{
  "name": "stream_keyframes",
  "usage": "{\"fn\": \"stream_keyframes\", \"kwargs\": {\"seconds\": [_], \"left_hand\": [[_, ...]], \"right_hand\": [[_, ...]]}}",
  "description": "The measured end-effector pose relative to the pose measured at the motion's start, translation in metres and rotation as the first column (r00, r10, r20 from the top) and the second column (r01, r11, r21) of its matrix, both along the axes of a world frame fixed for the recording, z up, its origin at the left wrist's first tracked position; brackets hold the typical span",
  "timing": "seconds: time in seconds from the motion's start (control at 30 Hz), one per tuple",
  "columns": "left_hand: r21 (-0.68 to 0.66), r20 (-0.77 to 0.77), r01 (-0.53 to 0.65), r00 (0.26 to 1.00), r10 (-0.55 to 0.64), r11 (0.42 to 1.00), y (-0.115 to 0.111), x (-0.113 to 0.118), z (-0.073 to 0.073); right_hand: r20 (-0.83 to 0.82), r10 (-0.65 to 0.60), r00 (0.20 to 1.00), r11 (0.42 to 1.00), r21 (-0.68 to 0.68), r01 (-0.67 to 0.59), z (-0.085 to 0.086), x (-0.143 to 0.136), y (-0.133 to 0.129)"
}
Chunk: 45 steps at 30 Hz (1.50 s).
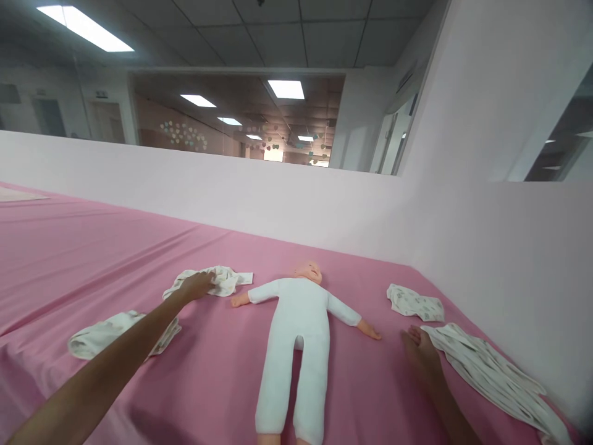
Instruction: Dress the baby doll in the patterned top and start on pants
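A baby doll (pixel 301 315) in a white body suit lies on its back with its arms spread, its head toward the wall. To its left, my left hand (pixel 199 285) reaches onto a crumpled white baby garment (pixel 227 281), its fingers closed on the cloth. My right hand (pixel 419 352) is right of the doll, fingers curled in, with no item visible in them. Close beside that hand lies a long, loosely bunched white patterned cloth (pixel 486 364); its near end borders the fingers.
A folded white garment (pixel 109 334) lies under my left forearm's line. A small folded patterned cloth (pixel 414 303) sits at the right, near the wall. Pink sheeting (pixel 361 383) covers the surface. A white wall (pixel 278 198) with a window (pixel 222 111) bounds the back; another wall closes the right.
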State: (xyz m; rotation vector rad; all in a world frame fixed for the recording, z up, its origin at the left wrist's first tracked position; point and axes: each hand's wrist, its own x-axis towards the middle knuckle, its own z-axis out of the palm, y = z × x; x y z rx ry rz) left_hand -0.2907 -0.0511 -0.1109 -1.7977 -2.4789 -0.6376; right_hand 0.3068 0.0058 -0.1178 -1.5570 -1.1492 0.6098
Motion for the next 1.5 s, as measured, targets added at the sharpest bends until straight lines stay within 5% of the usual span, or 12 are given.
{"fn": "stream_keyframes", "kwargs": {"seconds": [0.17, 0.27, 0.4, 0.43, 0.5, 0.57, 0.7, 0.83, 1.07, 1.17, 1.33, 1.5], "left_hand": [[0.174, 0.23, -0.118, 0.97, 0.076, 0.978, 0.008, -0.003, 0.013], [0.328, 0.417, -0.198, 0.908, 0.047, 0.924, 0.012, 0.003, 0.043], [0.496, 0.583, -0.187, 0.795, -0.166, 0.848, -0.001, 0.034, 0.093], [0.533, 0.606, -0.172, 0.76, -0.232, 0.828, -0.008, 0.048, 0.104], [0.596, 0.701, -0.139, 0.57, -0.429, 0.791, -0.027, 0.082, 0.123], [0.596, 0.707, -0.051, 0.506, -0.494, 0.801, -0.048, 0.123, 0.135], [0.587, 0.647, 0.119, 0.526, -0.552, 0.801, -0.079, 0.196, 0.139], [0.504, 0.552, 0.356, 0.568, -0.61, 0.787, -0.095, 0.234, 0.133], [0.349, 0.477, 0.496, 0.636, -0.607, 0.795, -0.12, 0.221, 0.154], [0.276, 0.391, 0.573, 0.666, -0.635, 0.771, -0.131, 0.208, 0.169], [0.324, 0.304, 0.537, 0.721, -0.623, 0.779, -0.144, 0.2, 0.191], [0.374, 0.536, 0.466, 0.597, -0.597, 0.802, -0.159, 0.219, 0.212]], "right_hand": [[0.087, 0.035, 0.996, 0.999, -0.045, -0.031, -0.009, 0.009, 0.005], [0.095, 0.044, 0.995, 0.998, -0.059, -0.038, -0.012, 0.013, 0.009], [0.063, 0.035, 0.997, 0.999, 0.022, -0.037, 0.0, -0.007, -0.003], [0.062, 0.044, 0.997, 0.997, 0.053, -0.047, 0.007, -0.018, -0.011], [0.072, 0.126, 0.989, 0.988, 0.082, -0.132, 0.027, -0.048, -0.034], [0.094, 0.289, 0.953, 0.945, 0.133, -0.3, 0.052, -0.083, -0.062], [0.341, 0.511, 0.789, 0.762, 0.246, -0.599, 0.104, -0.141, -0.113], [0.507, 0.551, 0.663, 0.614, 0.293, -0.733, 0.138, -0.159, -0.139], [0.195, 0.734, 0.65, 0.635, 0.139, -0.76, 0.157, -0.129, -0.15], [0.045, 0.721, 0.692, 0.681, 0.145, -0.718, 0.166, -0.119, -0.155], [-0.139, 0.653, 0.745, 0.756, 0.177, -0.63, 0.179, -0.112, -0.161], [0.04, 0.705, 0.708, 0.673, 0.278, -0.685, 0.185, -0.112, -0.18]]}}
